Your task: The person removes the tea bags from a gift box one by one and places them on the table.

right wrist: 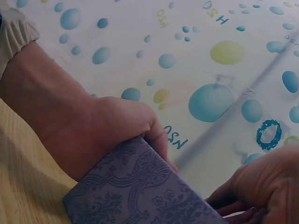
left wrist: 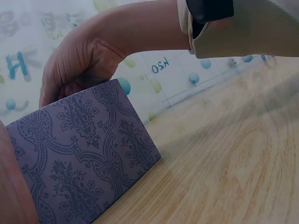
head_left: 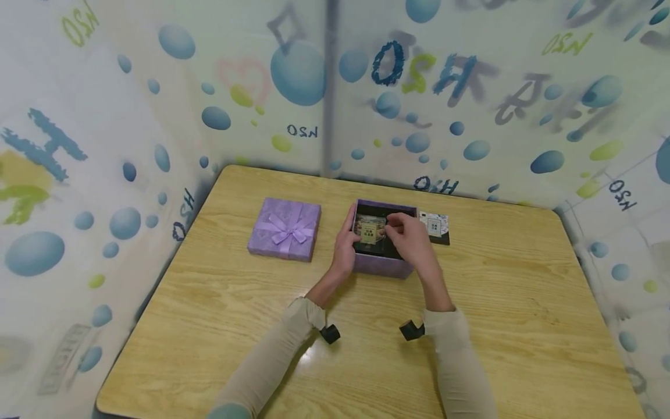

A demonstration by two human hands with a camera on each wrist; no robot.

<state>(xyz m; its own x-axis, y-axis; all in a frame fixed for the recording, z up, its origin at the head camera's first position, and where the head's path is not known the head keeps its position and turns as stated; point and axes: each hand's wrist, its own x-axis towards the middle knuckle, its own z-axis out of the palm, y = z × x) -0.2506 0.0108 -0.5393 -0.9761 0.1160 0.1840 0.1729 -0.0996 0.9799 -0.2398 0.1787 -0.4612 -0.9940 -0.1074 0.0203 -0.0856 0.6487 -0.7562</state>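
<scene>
A purple box (head_left: 384, 267) stands uncovered on the table, its inside dark. My left hand (head_left: 344, 250) grips its left wall, thumb over the rim. Inside at the left lies a glossy packet (head_left: 369, 233) with a yellow-green label. The fingertips of my right hand (head_left: 413, 241) reach into the box and pinch the packet's right edge. The left wrist view shows the patterned box wall (left wrist: 84, 149), my left hand (left wrist: 14, 186) and my bent right hand (left wrist: 79, 65). In the right wrist view, my left hand (right wrist: 103, 126) wraps the box (right wrist: 135, 191); my right hand's (right wrist: 266, 186) fingertips are partly hidden.
A purple lid (head_left: 284, 230) with a ribbon bow lies left of the box on the wooden table (head_left: 251, 326). Just right of the box is a flat black-and-white patterned packet (head_left: 435, 226). Printed fabric walls (head_left: 298, 139) stand behind and beside the table.
</scene>
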